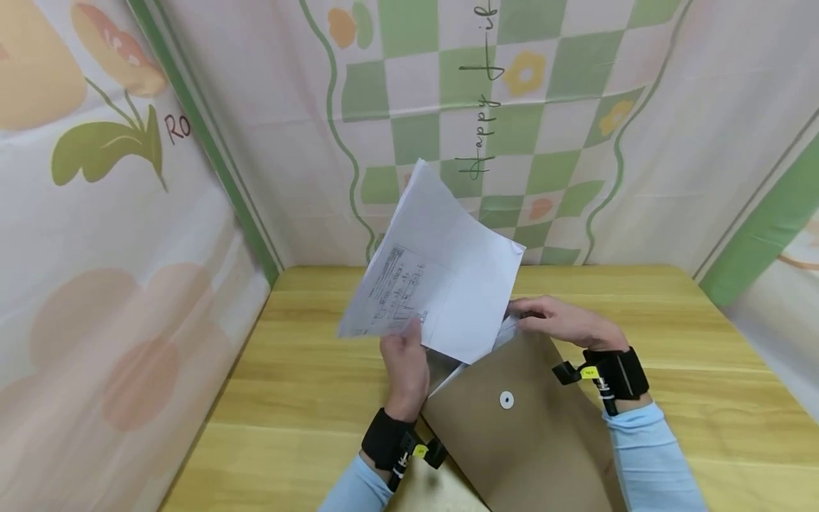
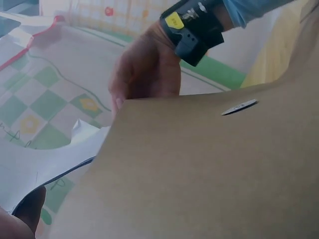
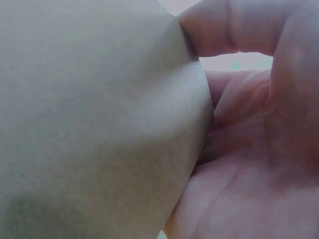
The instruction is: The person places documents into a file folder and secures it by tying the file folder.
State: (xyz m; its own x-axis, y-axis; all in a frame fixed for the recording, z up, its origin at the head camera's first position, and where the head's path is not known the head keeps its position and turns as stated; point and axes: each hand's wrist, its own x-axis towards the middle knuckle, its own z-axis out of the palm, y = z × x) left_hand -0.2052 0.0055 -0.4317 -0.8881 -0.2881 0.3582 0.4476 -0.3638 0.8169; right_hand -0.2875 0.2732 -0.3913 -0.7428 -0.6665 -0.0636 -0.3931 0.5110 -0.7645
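Observation:
My left hand [image 1: 406, 373] pinches a sheaf of white paper sheets [image 1: 470, 277] near their lower edge, thumb on top. Printed text and a small diagram show on the left part of the top sheet. The sheets tilt up over the mouth of a brown paper envelope [image 1: 544, 441], which has a white round button [image 1: 506, 400]. At the right corner of that mouth, my right hand [image 1: 566, 320] grips the envelope's edge, with thumb and fingers on either side in the right wrist view. Some white paper [image 1: 507, 331] shows inside the opening beside the right fingertips.
Under the envelope is a wood-grain table [image 1: 288, 398]. A patterned cloth [image 1: 409, 92] with green checks hangs behind the table's far edge, and another flowered cloth [image 1: 96, 284] stands along the left side. Each wrist wears a black strap [image 1: 387, 437] with a small camera.

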